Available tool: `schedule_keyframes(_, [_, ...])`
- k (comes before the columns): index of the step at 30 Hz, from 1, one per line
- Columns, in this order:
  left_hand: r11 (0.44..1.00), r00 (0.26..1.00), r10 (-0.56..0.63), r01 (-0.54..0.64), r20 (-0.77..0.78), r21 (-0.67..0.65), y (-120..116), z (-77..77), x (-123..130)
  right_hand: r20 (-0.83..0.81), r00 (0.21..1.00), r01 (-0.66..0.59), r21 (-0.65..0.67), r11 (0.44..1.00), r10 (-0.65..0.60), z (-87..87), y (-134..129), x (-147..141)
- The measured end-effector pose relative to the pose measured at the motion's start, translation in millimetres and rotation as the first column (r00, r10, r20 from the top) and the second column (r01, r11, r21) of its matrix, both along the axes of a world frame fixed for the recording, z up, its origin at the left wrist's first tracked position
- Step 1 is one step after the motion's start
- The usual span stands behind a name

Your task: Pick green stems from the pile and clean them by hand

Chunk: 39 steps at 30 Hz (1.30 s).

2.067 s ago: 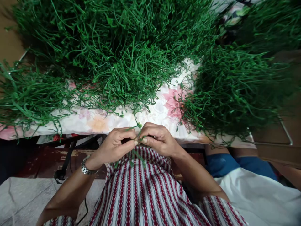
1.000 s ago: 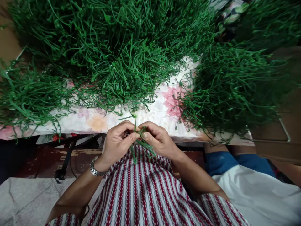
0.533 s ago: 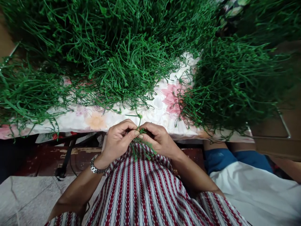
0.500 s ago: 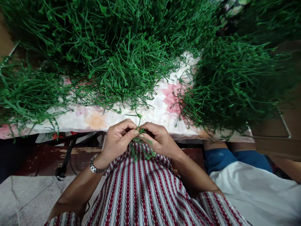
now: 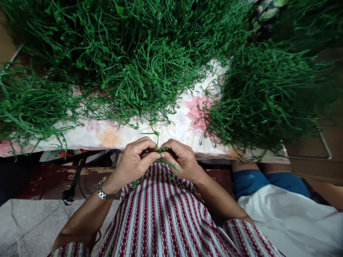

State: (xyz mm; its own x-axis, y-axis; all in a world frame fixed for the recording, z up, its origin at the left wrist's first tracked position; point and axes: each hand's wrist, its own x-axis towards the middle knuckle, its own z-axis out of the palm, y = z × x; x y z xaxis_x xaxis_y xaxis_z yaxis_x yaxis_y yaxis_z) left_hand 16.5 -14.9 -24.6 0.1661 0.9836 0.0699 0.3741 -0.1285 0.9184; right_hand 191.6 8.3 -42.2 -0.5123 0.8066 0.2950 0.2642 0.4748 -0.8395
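Close together at the table's front edge, my left hand (image 5: 132, 160) and my right hand (image 5: 183, 159) meet at the thumbs and forefingers. Both are closed in a pinch on a thin green branched stem (image 5: 157, 135), which looks like artificial greenery. Its forked tip pokes up past the fingertips, and a lower sprig (image 5: 173, 166) hangs out below the right thumb. The part between the fingers is hidden. A silver watch (image 5: 103, 189) is on my left wrist.
A big heap of similar green stems (image 5: 120, 53) covers the back of the flowered tablecloth (image 5: 177, 125). Smaller piles lie at left (image 5: 32, 103) and right (image 5: 262, 96). At my right sits a person in blue shorts (image 5: 249, 180). Brown cardboard (image 5: 313, 167) stands at the right edge.
My thumbs have come together at the tips, and both hands sit slightly lower. The green sprigs hanging below my fingers have shifted and show less than before.
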Motion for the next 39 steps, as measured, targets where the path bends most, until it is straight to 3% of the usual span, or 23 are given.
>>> schedule_keyframes(7, [0.973,0.979,-0.181,0.192,-0.091,0.13,3,-0.3,-7,-0.051,0.98,-0.2,-0.16,0.967,0.194,5.2,8,6])
schedule_keyframes(19, [0.951,0.909,-0.253,0.296,-0.331,0.085,1,3.5,-1,0.037,0.949,-0.312,-0.037,0.949,0.314,2.5,15,8])
schedule_keyframes(23, [0.919,0.902,-0.366,0.389,-0.23,0.064,3,8.4,-2,0.028,0.901,-0.429,-0.091,0.899,0.433,7.9,17,11])
schedule_keyframes(28, [0.875,0.875,-0.485,0.485,-0.015,0.013,6,15.8,-2,-0.131,0.81,-0.586,-0.181,0.79,0.571,11.8,20,14])
schedule_keyframes(33, [0.863,0.864,-0.479,0.496,0.158,-0.095,5,15.8,0,-0.246,0.807,-0.59,-0.302,0.749,0.537,10.3,20,15])
schedule_keyframes(39, [0.833,0.845,-0.49,0.526,0.213,-0.169,3,10.1,0,-0.342,0.802,-0.596,-0.43,0.678,0.489,5.5,14,13])
